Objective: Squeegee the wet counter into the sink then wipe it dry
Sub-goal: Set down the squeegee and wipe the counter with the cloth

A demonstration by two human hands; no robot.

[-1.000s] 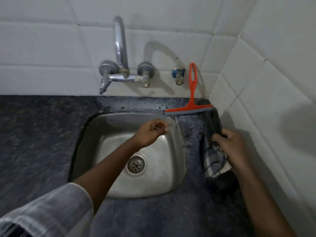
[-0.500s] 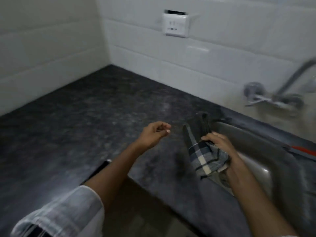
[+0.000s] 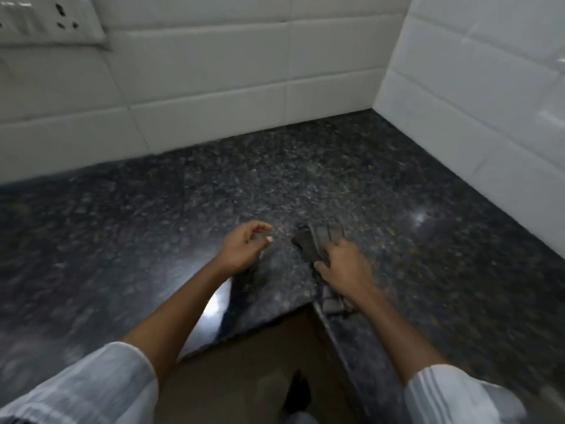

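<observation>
A dark speckled granite counter (image 3: 183,215) fills an L-shaped corner below white tiled walls. My right hand (image 3: 345,267) grips a dark checked cloth (image 3: 318,240), holding it against the counter near the inner corner edge; part of the cloth hangs below my wrist. My left hand (image 3: 244,246) hovers just left of it with fingers loosely curled and nothing in it. The sink and the orange squeegee are out of view.
White tiled walls (image 3: 214,71) close the counter at the back and right. A white socket plate (image 3: 46,19) sits on the wall at top left. The counter's front edge (image 3: 250,325) forms an inner corner above a brown floor.
My view has swung left from the sink to the counter corner. My right hand has carried the cloth along and lowered it to the counter; my left hand stays empty beside it.
</observation>
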